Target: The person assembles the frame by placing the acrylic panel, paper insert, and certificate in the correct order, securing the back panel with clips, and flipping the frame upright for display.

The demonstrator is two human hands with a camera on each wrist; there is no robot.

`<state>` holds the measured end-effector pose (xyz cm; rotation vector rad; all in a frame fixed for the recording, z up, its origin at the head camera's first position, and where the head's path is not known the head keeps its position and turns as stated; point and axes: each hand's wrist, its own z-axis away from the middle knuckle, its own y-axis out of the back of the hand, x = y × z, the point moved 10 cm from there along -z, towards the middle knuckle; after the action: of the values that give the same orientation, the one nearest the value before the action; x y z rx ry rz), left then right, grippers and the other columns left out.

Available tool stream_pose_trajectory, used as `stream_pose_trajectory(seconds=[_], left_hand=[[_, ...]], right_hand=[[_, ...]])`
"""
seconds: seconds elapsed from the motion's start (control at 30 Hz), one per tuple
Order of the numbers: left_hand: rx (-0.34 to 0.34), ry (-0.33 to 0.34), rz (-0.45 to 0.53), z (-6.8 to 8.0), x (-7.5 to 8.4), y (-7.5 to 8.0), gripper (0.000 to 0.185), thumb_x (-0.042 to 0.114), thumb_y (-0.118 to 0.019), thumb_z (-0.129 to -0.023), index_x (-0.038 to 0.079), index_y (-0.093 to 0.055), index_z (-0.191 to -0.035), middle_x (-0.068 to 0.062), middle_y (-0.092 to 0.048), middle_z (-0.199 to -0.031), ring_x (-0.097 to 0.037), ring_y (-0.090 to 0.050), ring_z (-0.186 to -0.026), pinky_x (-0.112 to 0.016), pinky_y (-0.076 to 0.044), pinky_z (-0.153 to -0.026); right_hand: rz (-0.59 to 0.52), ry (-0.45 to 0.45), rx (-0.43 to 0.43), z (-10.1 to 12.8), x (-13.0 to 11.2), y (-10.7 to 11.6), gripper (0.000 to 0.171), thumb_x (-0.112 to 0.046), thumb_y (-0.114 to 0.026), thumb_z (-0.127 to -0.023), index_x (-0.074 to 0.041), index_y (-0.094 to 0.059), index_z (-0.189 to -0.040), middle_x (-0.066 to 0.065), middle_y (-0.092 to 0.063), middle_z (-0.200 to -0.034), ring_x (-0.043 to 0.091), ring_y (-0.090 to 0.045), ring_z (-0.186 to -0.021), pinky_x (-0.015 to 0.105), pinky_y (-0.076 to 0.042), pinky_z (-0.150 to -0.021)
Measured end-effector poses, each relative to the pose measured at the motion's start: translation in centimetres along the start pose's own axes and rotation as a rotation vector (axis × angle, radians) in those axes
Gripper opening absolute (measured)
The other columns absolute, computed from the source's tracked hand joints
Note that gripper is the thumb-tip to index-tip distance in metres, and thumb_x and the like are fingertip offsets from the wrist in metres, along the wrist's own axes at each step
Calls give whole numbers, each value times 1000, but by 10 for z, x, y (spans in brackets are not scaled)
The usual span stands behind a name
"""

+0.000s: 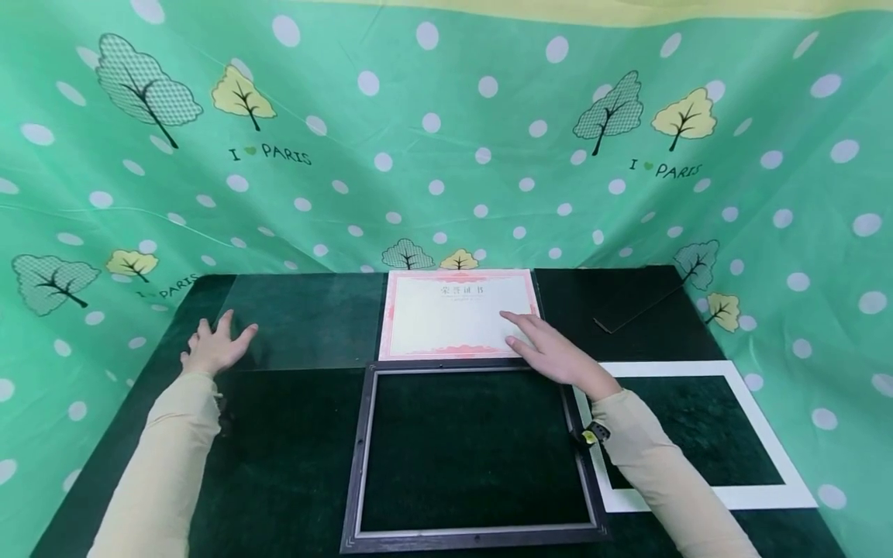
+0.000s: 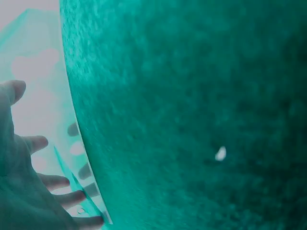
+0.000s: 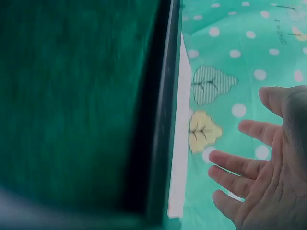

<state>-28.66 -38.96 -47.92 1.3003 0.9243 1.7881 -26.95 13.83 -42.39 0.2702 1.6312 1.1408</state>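
My left hand (image 1: 218,346), fingers spread, is over the left edge of a clear sheet (image 1: 314,322) at the back left. Its fingers (image 2: 55,182) show beside their own reflections in the sheet in the left wrist view. Holding nothing, my right hand (image 1: 551,349) reaches over the right edge of a pink-bordered certificate (image 1: 446,325) with Chinese print, its fingers extended. Below the certificate lies a dark picture frame (image 1: 359,457), whose upper right corner is partly hidden by that hand. In the right wrist view, the frame's side bar (image 3: 165,110) stands between the cloth and the fingers.
A white mat border (image 1: 763,434) lies right of the frame, partly under my right forearm. Behind it sits a black backing board (image 1: 628,310) with a flap. Green dotted cloth (image 1: 446,155) rises behind and beside the dark green tabletop (image 1: 279,465).
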Motion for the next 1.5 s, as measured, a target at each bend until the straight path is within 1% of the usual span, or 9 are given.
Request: stream_pose_trajectory(seconds=[0.13,0.3,0.4,0.53,0.83,0.97,1.2,1.33,1.5], left_hand=[[20,6,-1,-3,-7,4,89,59,-28,-98,-10,-2,-148,-51,-1,-138,-71,-8,-120,-79,-12,-90],[47,-39,-1,-3,-7,9,91,56,-39,-97,-13,-5,-147,-52,-11,-135,-71,-15,-116,-82,-15,-84],[44,-66,-13,-1,-8,9,95,55,-48,-95,-13,-7,-147,-52,-11,-134,-71,-15,-116,-82,-15,-83],[39,-77,-12,0,-11,7,98,54,-58,-91,-12,-10,-146,-50,-10,-136,-69,-14,-117,-80,-18,-85],[12,-96,13,7,-16,7,99,50,-63,-90,-19,-14,-142,-48,-10,-138,-65,-13,-121,-75,-22,-92],[6,-110,60,8,-17,8,99,46,-65,-90,-21,-12,-142,-48,-10,-138,-64,-12,-125,-73,-18,-97],[-35,-49,194,7,-28,8,107,42,-70,-88,-15,-1,-145,-46,-3,-143,-62,-8,-129,-72,-15,-99],[-57,-32,245,6,-30,7,107,38,-71,-87,-13,2,-147,-45,1,-144,-61,-5,-130,-72,-13,-101],[-90,-21,293,4,-34,5,109,35,-73,-86,-11,6,-147,-43,7,-145,-60,1,-132,-72,-9,-101]], right_hand=[[-42,6,-10,-7,-8,-15,56,-43,-39,-103,-15,-31,-152,14,-36,-149,29,-35,-136,50,-30,-108],[-81,34,-9,-14,-20,-32,54,-38,-42,-104,-16,-31,-152,15,-39,-146,29,-41,-132,49,-33,-105],[-112,61,-21,-17,-30,-45,55,-36,-44,-104,-14,-30,-152,17,-41,-145,30,-44,-129,49,-35,-104],[-136,94,-29,-20,-43,-58,56,-37,-46,-103,-14,-31,-151,16,-42,-145,28,-46,-128,47,-36,-104],[-137,108,-57,-38,-70,-88,57,-37,-50,-101,-15,-33,-151,8,-43,-147,19,-43,-132,39,-33,-107],[-153,119,-66,-48,-82,-96,56,-35,-51,-101,-15,-33,-150,9,-44,-146,21,-45,-129,39,-36,-105],[-180,134,-110,-69,-103,-105,55,-32,-51,-101,-14,-33,-150,12,-47,-142,22,-47,-128,38,-38,-103],[-265,127,-120,-84,-111,-110,52,-25,-51,-101,-9,-35,-148,15,-50,-138,23,-50,-124,35,-41,-101],[-456,72,-68,-103,-115,-116,48,-15,-52,-100,-6,-38,-146,19,-50,-135,27,-54,-120,35,-44,-98]])
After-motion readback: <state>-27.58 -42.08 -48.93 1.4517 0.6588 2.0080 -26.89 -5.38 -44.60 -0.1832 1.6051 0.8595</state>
